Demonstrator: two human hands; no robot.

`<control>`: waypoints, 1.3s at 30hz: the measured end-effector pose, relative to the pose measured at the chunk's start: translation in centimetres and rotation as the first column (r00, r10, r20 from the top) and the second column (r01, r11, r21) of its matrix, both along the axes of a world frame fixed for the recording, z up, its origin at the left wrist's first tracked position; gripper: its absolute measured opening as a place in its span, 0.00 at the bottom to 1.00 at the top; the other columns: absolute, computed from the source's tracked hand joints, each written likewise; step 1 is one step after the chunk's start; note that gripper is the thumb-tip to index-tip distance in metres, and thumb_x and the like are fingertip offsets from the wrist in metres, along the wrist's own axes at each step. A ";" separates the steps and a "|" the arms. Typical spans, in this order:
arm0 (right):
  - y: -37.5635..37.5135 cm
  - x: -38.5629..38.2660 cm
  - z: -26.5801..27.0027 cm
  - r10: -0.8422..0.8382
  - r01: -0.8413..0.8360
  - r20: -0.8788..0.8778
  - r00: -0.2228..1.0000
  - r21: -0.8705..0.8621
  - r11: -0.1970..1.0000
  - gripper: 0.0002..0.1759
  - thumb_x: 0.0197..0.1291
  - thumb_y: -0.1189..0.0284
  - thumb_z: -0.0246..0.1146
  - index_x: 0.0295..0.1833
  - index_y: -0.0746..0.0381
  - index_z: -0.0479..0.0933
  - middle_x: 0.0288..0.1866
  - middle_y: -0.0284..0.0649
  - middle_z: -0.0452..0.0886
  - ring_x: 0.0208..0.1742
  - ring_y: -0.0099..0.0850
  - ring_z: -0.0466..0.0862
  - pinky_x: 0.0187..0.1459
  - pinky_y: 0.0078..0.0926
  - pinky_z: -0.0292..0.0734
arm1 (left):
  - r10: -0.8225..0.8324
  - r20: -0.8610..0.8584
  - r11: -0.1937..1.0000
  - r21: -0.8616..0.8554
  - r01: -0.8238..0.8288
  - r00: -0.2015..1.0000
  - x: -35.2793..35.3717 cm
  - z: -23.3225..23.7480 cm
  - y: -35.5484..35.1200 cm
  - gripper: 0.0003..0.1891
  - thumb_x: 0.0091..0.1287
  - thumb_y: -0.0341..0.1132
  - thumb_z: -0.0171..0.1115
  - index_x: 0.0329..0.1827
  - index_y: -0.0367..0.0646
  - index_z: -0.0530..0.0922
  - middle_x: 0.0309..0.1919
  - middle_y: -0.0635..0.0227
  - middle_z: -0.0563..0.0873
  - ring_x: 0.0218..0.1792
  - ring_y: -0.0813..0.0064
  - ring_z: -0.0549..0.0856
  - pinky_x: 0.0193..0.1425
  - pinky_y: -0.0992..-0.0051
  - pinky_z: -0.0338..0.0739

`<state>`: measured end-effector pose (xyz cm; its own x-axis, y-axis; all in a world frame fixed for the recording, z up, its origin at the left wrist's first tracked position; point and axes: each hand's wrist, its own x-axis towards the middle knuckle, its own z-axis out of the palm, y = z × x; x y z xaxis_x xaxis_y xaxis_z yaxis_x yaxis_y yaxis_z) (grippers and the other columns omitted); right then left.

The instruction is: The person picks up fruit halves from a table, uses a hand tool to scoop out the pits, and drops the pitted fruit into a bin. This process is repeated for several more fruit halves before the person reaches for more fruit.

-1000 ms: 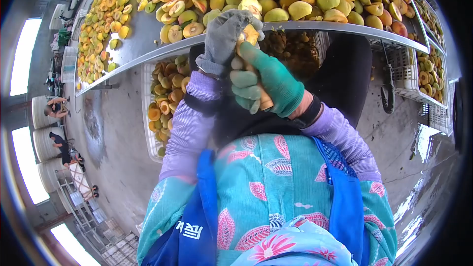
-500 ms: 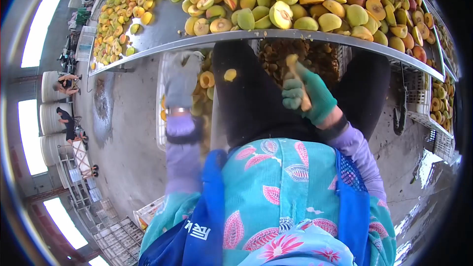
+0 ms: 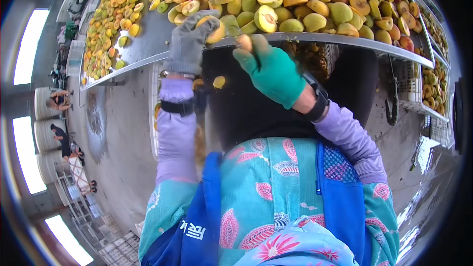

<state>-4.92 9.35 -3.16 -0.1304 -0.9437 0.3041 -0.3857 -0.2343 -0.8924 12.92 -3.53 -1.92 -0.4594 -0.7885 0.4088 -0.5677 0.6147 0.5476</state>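
Observation:
My left hand (image 3: 187, 42), in a grey glove, is closed around a yellow peach half (image 3: 215, 31) at the table's front edge. Just right of it, my right hand (image 3: 276, 71), in a green glove, grips a short tool with a wooden handle (image 3: 244, 43). The tool's working end points toward the peach half, but blur hides its shape and whether it touches. Behind both hands, many cut peach halves (image 3: 315, 22) are heaped on the metal table (image 3: 156, 32), several with stones showing.
Under the table, a crate (image 3: 320, 56) holds dark brown pieces between my knees. Another crate (image 3: 153, 93) stands beside my left leg. A small yellow piece (image 3: 219, 82) lies on my thigh. Stacked crates of peach halves (image 3: 433, 88) stand at right. Two people (image 3: 60, 138) are far left.
My left hand has risen from over the left crate to the table edge and now holds a peach half. My right hand has moved up and left with the tool, close to my left hand.

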 end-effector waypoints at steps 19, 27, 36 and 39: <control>1.5 1.2 -1.1 -0.013 0.020 -0.059 0.998 0.125 0.992 0.22 0.69 0.56 0.55 0.46 0.67 0.68 0.24 0.55 0.79 0.26 0.55 0.81 0.27 0.50 0.74 | 0.391 -0.805 0.762 0.555 0.334 0.446 -7.6 -0.2 7.8 0.21 0.72 0.47 0.52 0.48 0.33 0.78 0.33 0.59 0.83 0.31 0.70 0.83 0.37 0.74 0.81; 2.4 2.4 -2.2 -0.047 -0.013 0.245 0.968 0.239 0.971 0.21 0.70 0.56 0.54 0.47 0.65 0.69 0.31 0.59 0.81 0.35 0.58 0.82 0.34 0.50 0.75 | 0.159 -0.615 0.786 0.552 0.278 0.773 -7.4 0.6 6.5 0.15 0.71 0.40 0.58 0.39 0.33 0.81 0.31 0.60 0.87 0.28 0.75 0.83 0.31 0.77 0.77; 2.2 2.4 -3.4 -0.061 -0.158 0.561 0.825 0.333 0.930 0.22 0.70 0.55 0.55 0.44 0.67 0.72 0.28 0.51 0.80 0.29 0.43 0.82 0.32 0.40 0.75 | -0.524 0.252 0.842 0.013 0.539 0.813 -7.1 1.3 2.1 0.10 0.58 0.30 0.60 0.42 0.39 0.82 0.30 0.63 0.87 0.31 0.71 0.86 0.34 0.74 0.80; 2.0 1.9 -1.0 -0.138 -0.149 0.648 0.749 0.367 0.918 0.21 0.70 0.56 0.54 0.45 0.67 0.73 0.27 0.43 0.79 0.27 0.32 0.78 0.29 0.33 0.73 | -0.141 -0.203 0.875 0.433 0.218 0.969 -9.5 1.9 4.3 0.11 0.59 0.30 0.60 0.44 0.36 0.82 0.30 0.61 0.87 0.28 0.71 0.86 0.32 0.75 0.81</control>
